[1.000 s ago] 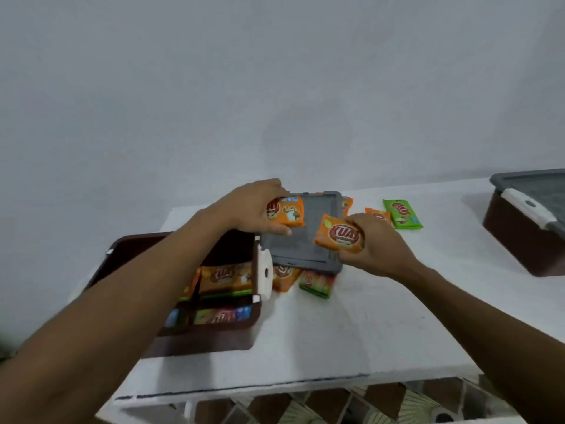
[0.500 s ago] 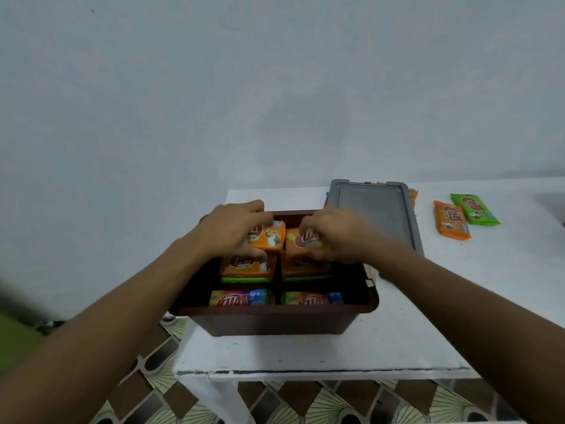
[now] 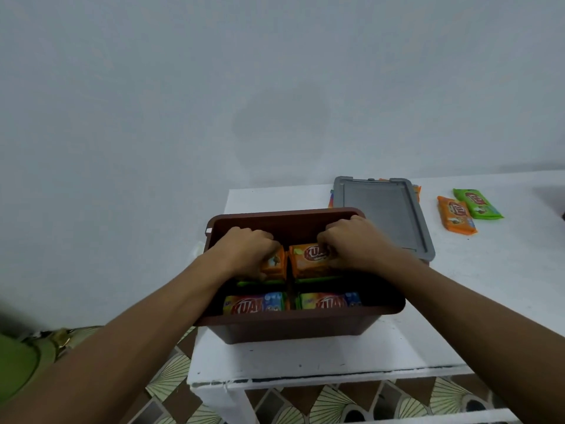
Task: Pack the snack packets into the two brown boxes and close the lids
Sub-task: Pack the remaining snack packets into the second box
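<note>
Inside the brown box (image 3: 293,328) on the white worktop (image 3: 305,359), side by side: left hand (image 3: 247,252), fingers curled round the left orange packet (image 3: 275,264); right hand (image 3: 357,243), fingers clamped on the right orange packet (image 3: 308,260). Just right of the box, lying flat: grey lid (image 3: 382,215). Beyond it, touching: loose orange packet (image 3: 456,214) and green packet (image 3: 477,203).

Left hand (image 3: 247,252), right hand (image 3: 351,243) curled, gripping; arms extended forward.
</note>
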`<state>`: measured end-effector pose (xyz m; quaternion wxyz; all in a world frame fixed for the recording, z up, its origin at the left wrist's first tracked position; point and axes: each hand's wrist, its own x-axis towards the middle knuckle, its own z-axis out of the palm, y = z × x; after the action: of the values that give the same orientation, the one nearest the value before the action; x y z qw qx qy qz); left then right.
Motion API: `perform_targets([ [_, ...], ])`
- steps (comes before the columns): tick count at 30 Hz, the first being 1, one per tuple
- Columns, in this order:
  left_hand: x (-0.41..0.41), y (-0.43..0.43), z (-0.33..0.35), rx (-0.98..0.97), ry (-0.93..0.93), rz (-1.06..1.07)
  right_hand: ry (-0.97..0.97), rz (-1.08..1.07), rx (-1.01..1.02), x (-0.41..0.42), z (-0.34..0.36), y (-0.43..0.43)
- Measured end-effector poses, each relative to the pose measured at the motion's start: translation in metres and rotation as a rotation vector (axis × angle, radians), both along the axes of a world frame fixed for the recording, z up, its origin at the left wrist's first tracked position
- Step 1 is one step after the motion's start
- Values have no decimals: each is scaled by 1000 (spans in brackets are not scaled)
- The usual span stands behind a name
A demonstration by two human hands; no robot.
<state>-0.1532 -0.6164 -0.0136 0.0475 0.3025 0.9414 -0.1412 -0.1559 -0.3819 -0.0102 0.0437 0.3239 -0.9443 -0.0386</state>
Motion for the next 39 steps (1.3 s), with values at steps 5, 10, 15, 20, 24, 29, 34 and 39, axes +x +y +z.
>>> perform_targets([
  [5,-1,-5,-4,87,-56,-42,-45,-69,-614,6,2,9],
  [10,-1,-1,-1,245,-88,-46,91,-249,-897,15,-14,47],
  [15,-2,13,17,354,-33,-61,-104,-440,-485,8,-46,116],
  [20,-1,54,36,475,35,-82,-161,-585,-97,17,-70,181],
  [24,0,98,43,505,118,-92,-54,-611,-17,31,-75,225],
  [29,-5,152,45,528,121,-121,34,-544,24,46,-69,272],
  [34,-7,196,47,562,105,-126,77,-554,44,56,-67,315],
  [39,-13,233,46,509,89,-86,50,-767,184,52,-68,353],
])
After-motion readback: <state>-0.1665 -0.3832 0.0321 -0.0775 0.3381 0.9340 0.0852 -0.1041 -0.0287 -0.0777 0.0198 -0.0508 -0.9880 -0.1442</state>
